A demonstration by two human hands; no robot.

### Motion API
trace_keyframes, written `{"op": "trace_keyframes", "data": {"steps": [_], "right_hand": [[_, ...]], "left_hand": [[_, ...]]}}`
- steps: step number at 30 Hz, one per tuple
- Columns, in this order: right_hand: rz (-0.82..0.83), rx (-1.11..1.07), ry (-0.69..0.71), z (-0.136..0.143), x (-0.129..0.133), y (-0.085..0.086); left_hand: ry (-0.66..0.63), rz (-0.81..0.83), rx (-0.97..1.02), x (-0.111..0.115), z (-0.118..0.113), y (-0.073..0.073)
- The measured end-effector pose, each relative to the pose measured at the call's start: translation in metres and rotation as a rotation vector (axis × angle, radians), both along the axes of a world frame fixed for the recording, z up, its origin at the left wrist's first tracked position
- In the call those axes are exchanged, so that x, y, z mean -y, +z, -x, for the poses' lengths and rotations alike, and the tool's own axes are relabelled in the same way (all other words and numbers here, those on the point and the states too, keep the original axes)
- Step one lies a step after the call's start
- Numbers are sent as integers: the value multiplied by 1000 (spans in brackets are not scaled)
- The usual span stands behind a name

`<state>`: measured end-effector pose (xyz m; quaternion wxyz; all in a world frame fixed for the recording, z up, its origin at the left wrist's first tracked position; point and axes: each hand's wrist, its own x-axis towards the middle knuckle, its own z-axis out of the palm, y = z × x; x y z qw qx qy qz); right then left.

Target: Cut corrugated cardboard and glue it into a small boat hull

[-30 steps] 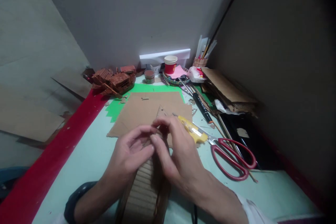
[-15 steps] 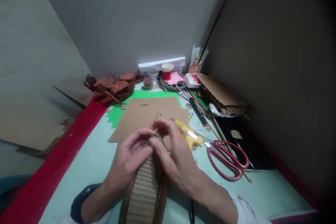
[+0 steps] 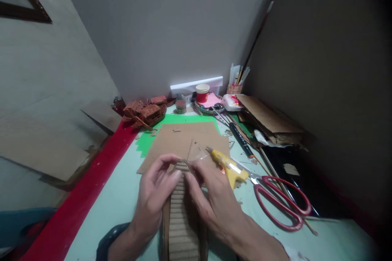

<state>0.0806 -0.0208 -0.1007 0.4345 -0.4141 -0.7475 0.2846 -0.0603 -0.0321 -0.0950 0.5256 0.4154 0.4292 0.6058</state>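
Observation:
A long brown model of corrugated cardboard (image 3: 183, 224), ribbed across its top, points away from me at the front of the table. My left hand (image 3: 156, 191) pinches its far end from the left, thumb on the ribbed strip. On the other side my right hand (image 3: 212, 195) grips the same end between thumb and fingers. Just beyond lies a clear set square (image 3: 196, 150) on a flat cardboard sheet (image 3: 165, 140). Close to the right hand is a yellow hot glue gun (image 3: 229, 165), beside large scissors with red handles (image 3: 283, 202).
A reddish-brown cardboard model (image 3: 147, 112) sits at the back left on green paper (image 3: 190, 118). A red cup (image 3: 202, 94) stands on a round tray at the back. Stacked cardboard (image 3: 271, 118), a black marker (image 3: 240, 136) and a dark flat panel (image 3: 294, 171) occupy the right side.
My view has shifted, so the table things appear lower and further right. The cardboard model now points straighter ahead, and its far end shows more between my fingers. Both hands keep their grip.

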Motion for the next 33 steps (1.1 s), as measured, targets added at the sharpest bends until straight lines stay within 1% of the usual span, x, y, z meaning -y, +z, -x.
{"op": "trace_keyframes", "data": {"steps": [2,5,11,17,25,28,33], "right_hand": [[-33,9,15,0,-1,-2],[-66,-2,33,0,-2,-5],[-130,24,8,-1,0,-8],[-145,73,-23,1,0,-10],[-12,29,-3,2,-3,-13],[37,22,23,-1,-7,-8],[163,-25,72,-9,-16,3]], "left_hand": [[33,-9,-79,-1,2,0],[48,-25,-197,-3,7,-3],[47,-31,-189,-7,9,-6],[58,-63,-288,-6,8,-5],[116,-108,-380,-7,3,-5],[117,-131,-401,-9,1,-2],[150,-160,-423,-16,-1,6]]}}
